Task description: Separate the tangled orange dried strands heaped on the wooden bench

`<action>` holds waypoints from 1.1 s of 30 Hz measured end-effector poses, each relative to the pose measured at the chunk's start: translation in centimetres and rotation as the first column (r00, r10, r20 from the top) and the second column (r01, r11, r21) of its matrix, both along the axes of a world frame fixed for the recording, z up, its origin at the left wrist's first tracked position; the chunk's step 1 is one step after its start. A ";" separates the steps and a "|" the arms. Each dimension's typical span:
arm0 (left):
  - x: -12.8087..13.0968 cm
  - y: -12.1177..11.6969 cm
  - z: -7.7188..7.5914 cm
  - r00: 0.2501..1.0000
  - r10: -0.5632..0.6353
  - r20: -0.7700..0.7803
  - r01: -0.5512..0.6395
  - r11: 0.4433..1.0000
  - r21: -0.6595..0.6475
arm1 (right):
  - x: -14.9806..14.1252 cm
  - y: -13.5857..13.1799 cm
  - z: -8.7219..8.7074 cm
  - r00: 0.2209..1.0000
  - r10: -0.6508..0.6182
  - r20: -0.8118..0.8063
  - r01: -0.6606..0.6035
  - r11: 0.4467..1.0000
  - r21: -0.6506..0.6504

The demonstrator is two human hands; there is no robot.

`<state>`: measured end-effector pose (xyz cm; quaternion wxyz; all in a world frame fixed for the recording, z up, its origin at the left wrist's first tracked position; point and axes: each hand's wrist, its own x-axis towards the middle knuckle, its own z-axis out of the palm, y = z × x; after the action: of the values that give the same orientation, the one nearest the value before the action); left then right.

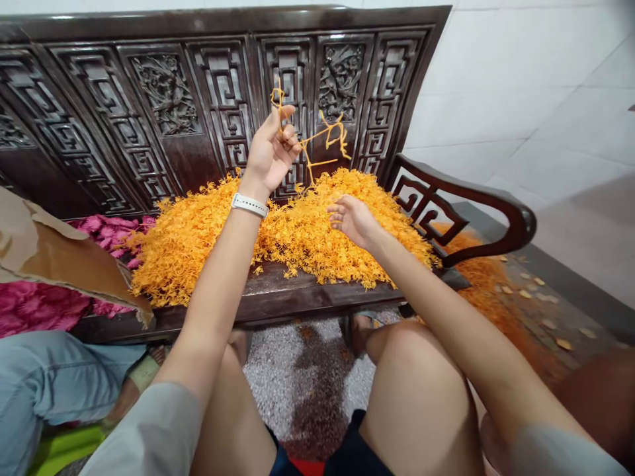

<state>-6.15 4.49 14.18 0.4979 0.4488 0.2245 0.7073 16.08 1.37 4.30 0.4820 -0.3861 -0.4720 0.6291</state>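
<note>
Orange strand pinched by left-hand fingers, 12 o'clock; judged light, limp, best held near end. Right hand open, fingers spread above pile.

Orange sprigs (dark fretworked bench)

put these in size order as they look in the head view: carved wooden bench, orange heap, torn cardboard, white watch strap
1. Carved wooden bench
2. Orange heap
3. Torn cardboard, cut off by the frame edge
4. White watch strap, smallest as seen, though it sits nearest the camera, so its real size is unsure
</note>
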 end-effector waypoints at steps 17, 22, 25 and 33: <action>3.5 2.3 -4.5 0.777 0.281 -0.563 -0.240 0.960 0.147 | -0.2 -1.8 1.4 0.989 0.149 -0.014 -0.145 0.976 0.161; 3.2 1.1 -5.3 0.513 0.225 -0.829 -0.287 0.954 0.081 | 0.5 -0.6 0.6 1.000 -0.022 -0.020 0.026 0.979 0.203; 4.5 -0.3 -5.8 0.447 -0.165 -0.879 0.055 0.986 -0.156 | 0.6 -0.3 0.6 0.997 -0.069 -0.025 0.073 0.973 0.217; 6.7 -1.0 -7.1 0.478 -0.208 -0.853 0.159 0.976 -0.149 | 0.2 0.8 -0.8 0.938 -0.303 0.167 0.232 0.909 0.346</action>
<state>0.55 3.45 7.03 0.4023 0.7508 0.4108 0.3251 16.33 2.19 3.46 0.5660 -0.4299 -0.5599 0.4258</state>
